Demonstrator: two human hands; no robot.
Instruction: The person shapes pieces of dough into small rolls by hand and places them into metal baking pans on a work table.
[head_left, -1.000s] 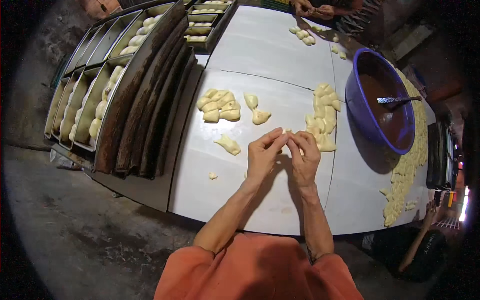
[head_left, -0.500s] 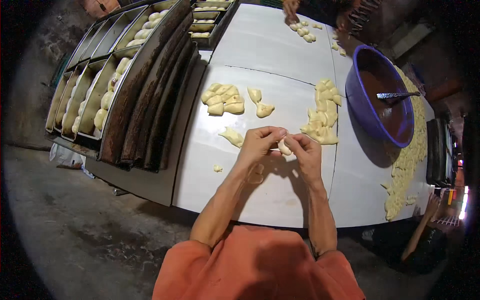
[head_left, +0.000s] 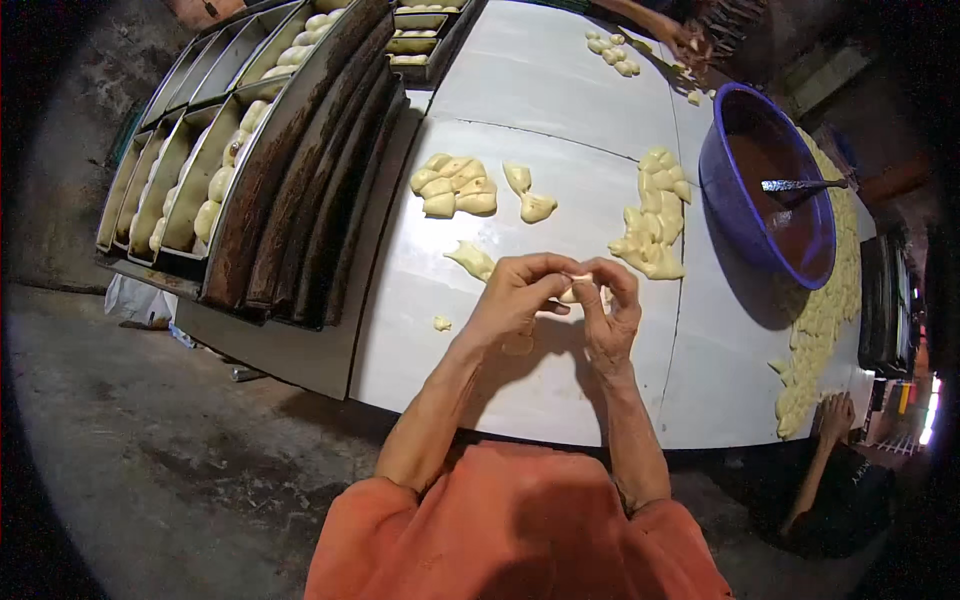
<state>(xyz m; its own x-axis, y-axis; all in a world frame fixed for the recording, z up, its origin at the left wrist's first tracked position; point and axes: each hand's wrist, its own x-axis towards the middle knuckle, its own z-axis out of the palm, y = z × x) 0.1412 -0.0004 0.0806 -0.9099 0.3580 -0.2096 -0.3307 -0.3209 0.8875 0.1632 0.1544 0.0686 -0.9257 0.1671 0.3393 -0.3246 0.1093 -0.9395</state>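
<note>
One side of a small piece of dough [head_left: 569,295] is pinched by the left hand [head_left: 522,290], with its thumb and fingers curled close; the other side is pinched the same way by the right hand [head_left: 610,315], so the dough is held between the fingertips, above the white table [head_left: 560,90]. To the left, a dark grey floor [head_left: 200,450] with darker patches can be seen. On the table, a tiny bit of dough [head_left: 442,323] is seen, then a bumpy clump [head_left: 453,187] farther off, a flat scrap [head_left: 470,260] by the left hand, and a thin-necked piece [head_left: 536,207]. At the far end, little dough balls [head_left: 613,52] are set out near another person's hand [head_left: 692,43]. A long clump [head_left: 655,215] is found just past the right hand, and a big spread of dough [head_left: 812,365] near the right edge, where a second person's hand [head_left: 836,412] is seen. On the left, long metal tins [head_left: 183,205] are stacked, and rows of pale balls [head_left: 220,183] are held in some. On the right, brown stuff [head_left: 762,160] and a shiny tool [head_left: 800,185] are held in a purple bowl [head_left: 725,215]
</note>
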